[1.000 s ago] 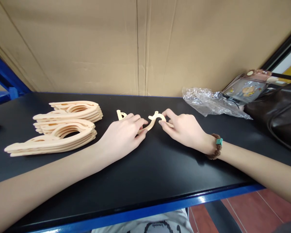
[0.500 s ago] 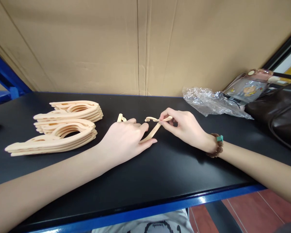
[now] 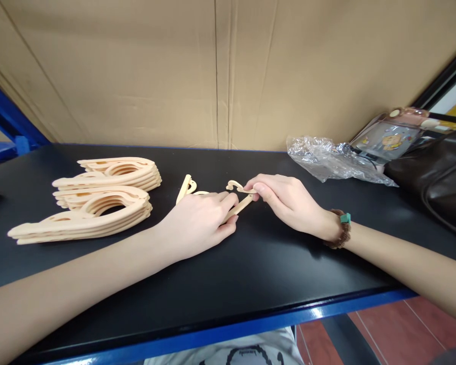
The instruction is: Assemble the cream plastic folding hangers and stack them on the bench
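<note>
A beige folding plastic hanger (image 3: 243, 205) lies across the black tabletop under my hands. My left hand (image 3: 203, 215) is closed over its middle and hides much of it. One end of the hanger shows beyond that hand's knuckles, the other slants up to the right. My right hand (image 3: 283, 197) pinches a small curved beige hook piece (image 3: 235, 186) between thumb and fingers, close above the hanger's right end. Whether hook and hanger are joined there, I cannot tell. To the left lie two stacks of folded beige hangers, a front stack (image 3: 83, 223) and a back stack (image 3: 110, 177).
Crumpled clear plastic bags (image 3: 334, 159) lie at the back right, beside a clear cup-like container (image 3: 389, 137) and a dark leather bag (image 3: 437, 172). A cardboard wall (image 3: 155, 76) rises behind the table (image 3: 213, 304). Its front edge is a blue rail (image 3: 251, 329).
My right thumb and fingers have shifted their grip on the hook, covering its right end. The hanger's left end shows more, and my left thumb has drawn in closer to the fingers.
</note>
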Motion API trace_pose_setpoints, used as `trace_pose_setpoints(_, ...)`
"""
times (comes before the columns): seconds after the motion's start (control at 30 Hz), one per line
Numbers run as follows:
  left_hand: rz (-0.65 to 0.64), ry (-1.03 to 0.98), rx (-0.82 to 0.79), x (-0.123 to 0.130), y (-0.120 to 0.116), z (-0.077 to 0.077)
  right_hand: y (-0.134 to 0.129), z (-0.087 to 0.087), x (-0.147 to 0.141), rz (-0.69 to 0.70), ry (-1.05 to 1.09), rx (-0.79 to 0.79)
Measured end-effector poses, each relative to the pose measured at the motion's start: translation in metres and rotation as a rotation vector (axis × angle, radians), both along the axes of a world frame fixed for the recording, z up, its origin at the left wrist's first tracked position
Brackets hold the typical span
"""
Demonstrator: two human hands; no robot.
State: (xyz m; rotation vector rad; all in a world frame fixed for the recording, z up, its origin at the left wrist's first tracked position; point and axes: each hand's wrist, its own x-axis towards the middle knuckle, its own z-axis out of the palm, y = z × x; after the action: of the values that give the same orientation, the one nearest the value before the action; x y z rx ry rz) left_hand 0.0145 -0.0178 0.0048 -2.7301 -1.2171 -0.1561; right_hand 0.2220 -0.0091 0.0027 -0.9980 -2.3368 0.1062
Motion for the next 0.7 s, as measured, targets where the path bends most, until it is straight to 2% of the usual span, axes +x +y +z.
trace_pose_setpoints(0.2,-0.016,-0.031,0.012,0.0,0.001,-0.002,0.0,0.0,-0.001,0.009,-0.05,0.033)
trace_pose_setpoints(0.3,-0.013,-0.063,0.012,0.0,0.001,-0.003,0.0,-0.001,-0.001,-0.024,-0.003,0.054)
trace_pose_setpoints(0.43,0.008,-0.13,-0.055,0.0,0.001,-0.002,0.0,-0.002,-0.002,-0.124,0.213,0.059)
trace_pose_setpoints(0.57,0.032,-0.265,-0.169,-0.001,0.002,-0.001,0.005,-0.001,-0.001,-0.161,0.467,-0.027)
trace_pose_setpoints(0.7,0.097,-0.307,-0.305,-0.001,0.003,0.0,0.016,-0.004,0.002,-0.177,0.603,-0.115)
